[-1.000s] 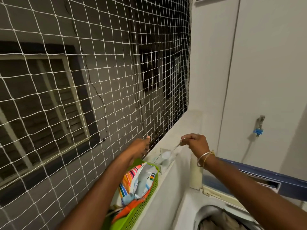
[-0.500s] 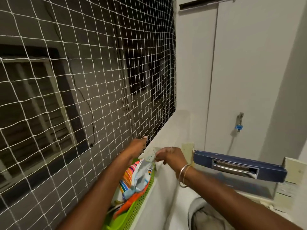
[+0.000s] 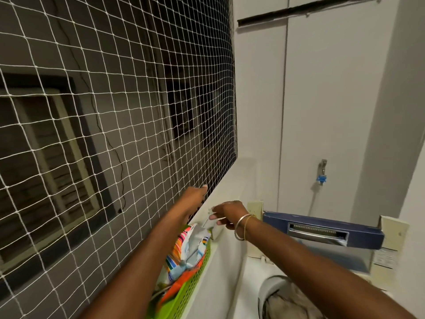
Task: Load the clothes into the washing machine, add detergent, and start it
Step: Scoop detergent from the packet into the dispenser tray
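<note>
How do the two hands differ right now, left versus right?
The left hand reaches higher, against the white net, above the green basket; the right hand sits lower over the ledge. The right hand pinches a small clear packet; whether the left grips anything is unclear. Only the right wrist wears bangles. Both stretch forward, left of the washing machine.

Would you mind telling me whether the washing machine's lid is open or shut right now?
Open. The blue lid stands raised at the back of the washing machine, and clothes show inside the uncovered drum.
</note>
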### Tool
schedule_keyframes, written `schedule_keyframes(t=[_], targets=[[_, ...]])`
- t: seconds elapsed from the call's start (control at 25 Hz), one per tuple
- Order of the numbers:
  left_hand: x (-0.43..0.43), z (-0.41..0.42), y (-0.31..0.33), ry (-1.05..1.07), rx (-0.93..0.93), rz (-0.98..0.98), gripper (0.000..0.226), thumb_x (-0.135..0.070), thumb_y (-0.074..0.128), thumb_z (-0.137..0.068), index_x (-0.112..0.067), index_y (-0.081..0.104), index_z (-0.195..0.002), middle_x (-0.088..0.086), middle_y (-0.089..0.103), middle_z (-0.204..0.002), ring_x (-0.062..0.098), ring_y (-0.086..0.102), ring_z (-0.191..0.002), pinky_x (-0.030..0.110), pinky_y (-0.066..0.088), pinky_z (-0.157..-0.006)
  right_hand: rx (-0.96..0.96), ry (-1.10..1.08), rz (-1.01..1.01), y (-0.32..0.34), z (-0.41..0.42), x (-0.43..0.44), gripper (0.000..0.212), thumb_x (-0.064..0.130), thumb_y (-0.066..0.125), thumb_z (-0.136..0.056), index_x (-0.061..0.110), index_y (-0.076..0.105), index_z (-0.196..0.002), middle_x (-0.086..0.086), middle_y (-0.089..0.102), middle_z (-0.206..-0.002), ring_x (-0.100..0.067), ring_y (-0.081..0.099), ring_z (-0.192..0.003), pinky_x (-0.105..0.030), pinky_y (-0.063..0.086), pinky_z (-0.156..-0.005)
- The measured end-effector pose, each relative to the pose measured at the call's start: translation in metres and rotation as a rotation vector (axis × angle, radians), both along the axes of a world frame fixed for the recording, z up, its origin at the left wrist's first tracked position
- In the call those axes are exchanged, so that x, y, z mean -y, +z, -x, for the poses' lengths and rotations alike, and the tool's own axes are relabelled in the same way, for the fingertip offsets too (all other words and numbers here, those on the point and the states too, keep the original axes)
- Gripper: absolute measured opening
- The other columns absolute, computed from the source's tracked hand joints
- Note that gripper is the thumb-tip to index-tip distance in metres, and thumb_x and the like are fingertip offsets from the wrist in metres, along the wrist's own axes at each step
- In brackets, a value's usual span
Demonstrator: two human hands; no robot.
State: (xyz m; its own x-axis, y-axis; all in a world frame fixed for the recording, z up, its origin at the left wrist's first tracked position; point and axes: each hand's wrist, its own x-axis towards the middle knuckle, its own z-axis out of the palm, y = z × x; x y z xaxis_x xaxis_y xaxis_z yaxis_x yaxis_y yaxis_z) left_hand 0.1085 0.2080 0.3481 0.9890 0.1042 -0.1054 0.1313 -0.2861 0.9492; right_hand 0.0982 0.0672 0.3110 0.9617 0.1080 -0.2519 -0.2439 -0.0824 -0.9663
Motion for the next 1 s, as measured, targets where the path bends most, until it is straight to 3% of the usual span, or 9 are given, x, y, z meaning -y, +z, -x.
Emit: schedule_keyframes(t=[0.08,0.16,0.32,0.4,0.48,0.56,0.72,0.92,1.0], targets=[[0.019,-0.005,0.011,-0.007,0.015,-0.007,0.031,-0.037,0.049,-0.101,-0.011,0.062,-0.090,0.011,0.061,-0.093,0.024,0.058,-0.082,0.035,0.042,-0.085,-0.045,-0.048,-0.057,0.002,-0.017,0.006,0.011,0.012,0.059,-0.092,0.004,0.065,-0.096,-0.012,0.074,-0.079,-0.017,0.056,-0.051,-0.017,0.028,-0.042],[0.040,-0.009,0.017,0.042,0.058,-0.024,0.028,-0.034,0.051,-0.099,-0.016,0.056,-0.078,0.008,0.059,-0.089,0.023,0.056,-0.087,0.033,0.040,-0.084,-0.060,-0.081,-0.065,0.001,-0.031,0.011,0.011,0.010,0.057,-0.093,0.003,0.064,-0.094,-0.012,0.072,-0.075,-0.017,0.052,-0.051,-0.018,0.029,-0.043],[0.093,-0.017,0.000,0.240,0.204,-0.100,0.022,-0.026,0.050,-0.093,-0.009,0.064,-0.096,0.023,0.065,-0.111,0.037,0.062,-0.094,0.043,0.049,-0.084,-0.006,-0.155,-0.055,-0.004,-0.055,0.027,0.022,0.002,0.050,-0.093,0.005,0.060,-0.074,-0.004,0.063,-0.050,-0.016,0.051,-0.045,-0.019,0.034,-0.042],[0.117,-0.015,-0.018,0.298,0.260,-0.055,0.036,-0.024,0.050,-0.095,-0.009,0.058,-0.127,0.016,0.059,-0.134,0.035,0.057,-0.117,0.044,0.045,-0.098,0.102,-0.130,0.159,-0.016,-0.075,0.036,0.020,0.008,0.049,-0.097,0.007,0.063,-0.083,-0.005,0.069,-0.071,-0.020,0.063,-0.064,-0.025,0.047,-0.057],[0.131,-0.010,-0.043,0.370,0.292,-0.007,0.049,-0.019,0.049,-0.098,-0.011,0.042,-0.146,0.011,0.048,-0.147,0.030,0.048,-0.133,0.039,0.038,-0.109,0.188,-0.090,0.405,-0.032,-0.095,0.043,0.026,0.021,0.046,-0.100,0.011,0.068,-0.108,-0.006,0.073,-0.106,-0.025,0.068,-0.098,-0.028,0.049,-0.078],[0.135,-0.013,-0.074,0.426,0.293,-0.042,0.057,-0.016,0.050,-0.098,-0.009,0.031,-0.151,0.014,0.036,-0.155,0.030,0.039,-0.141,0.040,0.032,-0.116,0.203,-0.057,0.535,-0.045,-0.115,0.048,0.033,0.024,0.045,-0.099,0.013,0.068,-0.119,-0.008,0.069,-0.121,-0.027,0.064,-0.112,-0.029,0.048,-0.087],[0.132,-0.029,-0.118,0.511,0.157,-0.219,0.069,-0.017,0.054,-0.097,0.001,0.018,-0.153,0.023,0.009,-0.162,0.039,0.018,-0.147,0.047,0.020,-0.120,0.100,-0.035,0.483,-0.059,-0.129,0.048,0.034,0.021,0.047,-0.098,0.007,0.064,-0.124,-0.012,0.064,-0.125,-0.029,0.059,-0.118,-0.030,0.048,-0.099],[0.118,-0.040,-0.138,0.619,0.020,-0.299,0.072,-0.023,0.054,-0.097,0.004,0.016,-0.152,0.027,0.002,-0.161,0.042,0.009,-0.148,0.049,0.014,-0.119,0.243,0.074,0.588,-0.086,-0.147,0.029,0.042,0.044,0.059,-0.091,0.015,0.067,-0.121,-0.004,0.068,-0.123,-0.024,0.062,-0.114,-0.027,0.046,-0.095],[0.109,-0.047,-0.146,0.646,-0.047,-0.291,0.072,-0.025,0.051,-0.099,0.005,0.013,-0.152,0.029,0.003,-0.160,0.041,0.008,-0.149,0.048,0.011,-0.120,0.255,0.104,0.619,-0.091,-0.153,0.021,0.044,0.045,0.060,-0.091,0.015,0.066,-0.122,-0.005,0.067,-0.124,-0.024,0.061,-0.117,-0.027,0.045,-0.095]])
